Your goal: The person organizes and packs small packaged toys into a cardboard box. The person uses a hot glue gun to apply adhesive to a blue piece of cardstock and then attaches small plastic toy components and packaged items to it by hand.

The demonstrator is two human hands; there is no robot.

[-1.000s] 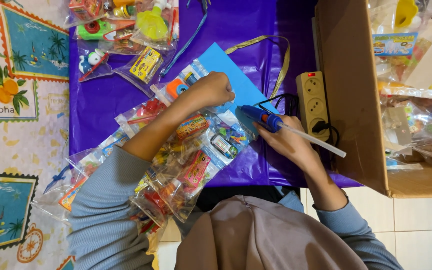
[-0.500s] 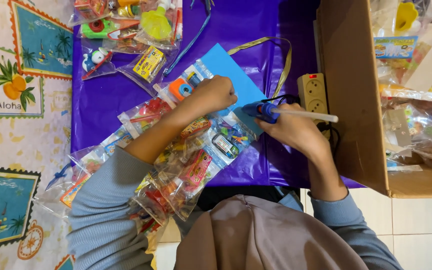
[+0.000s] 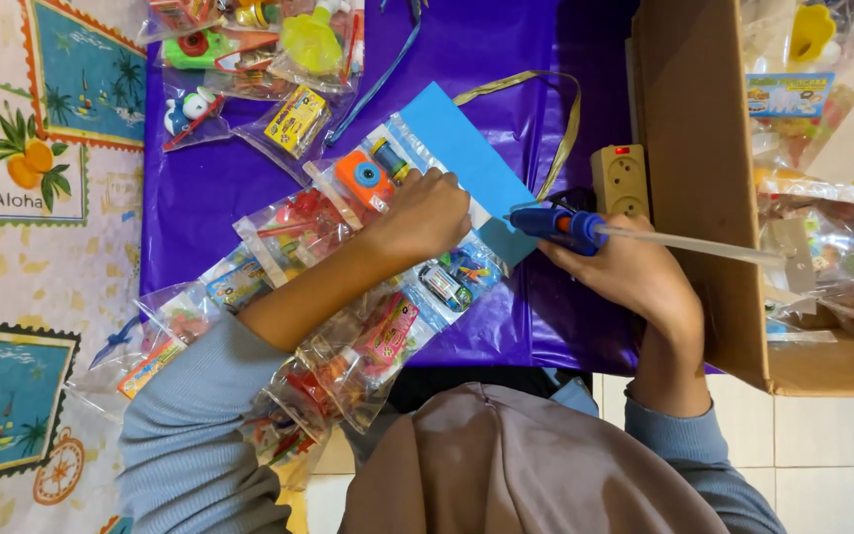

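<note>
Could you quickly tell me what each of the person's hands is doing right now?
Left hand: closed, knuckles up, pressing on a clear toy packet over the blue card.
Right hand: closed around a blue glue gun.

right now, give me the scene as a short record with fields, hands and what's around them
left hand: pressing on clear toy packets laid over a blue card
right hand: gripping a blue glue gun, nozzle at the card's edge
glue stick: clear, sticking out the gun's back
surface: purple cloth
right side: cardboard box of packed toys
near box: power strip, switch lit red
</note>
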